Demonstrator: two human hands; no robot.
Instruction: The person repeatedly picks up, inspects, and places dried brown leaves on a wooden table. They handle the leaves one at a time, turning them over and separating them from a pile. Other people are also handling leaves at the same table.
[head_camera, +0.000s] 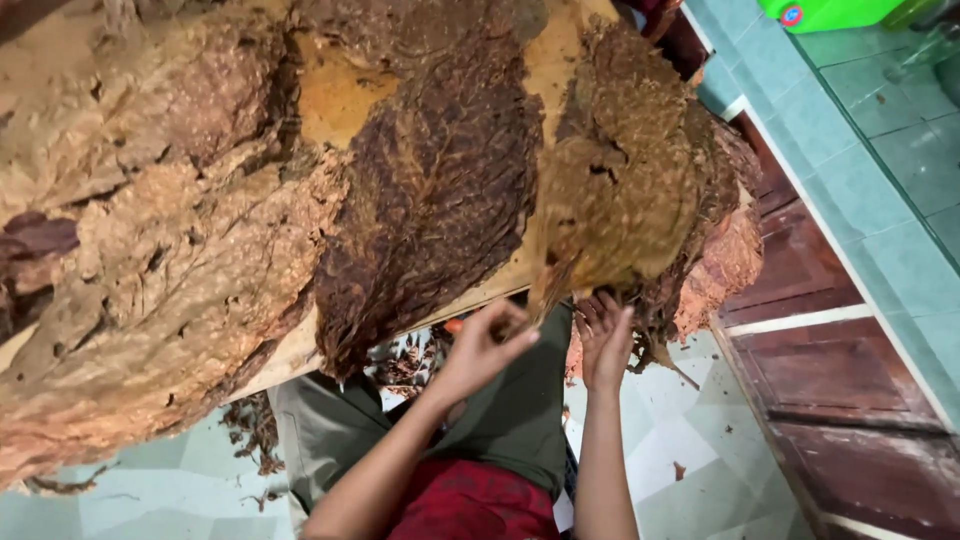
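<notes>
Far to the left of the hands lies a big pile of pale brown dried leaves (150, 260). Closer, just up and left of the hands, a very dark brown leaf (430, 190) lies flat. Both rest on a wooden board (335, 95), and its yellow top shows above them. Below the hands are green trousers (330, 425) and a red cloth (470, 505). Small leaf bits (255, 430) lie on the pale tiled floor (690, 460). To the right of the hands stands a dark red wooden cabinet (830, 370). Far up and right sits a bright green box (830, 12).
</notes>
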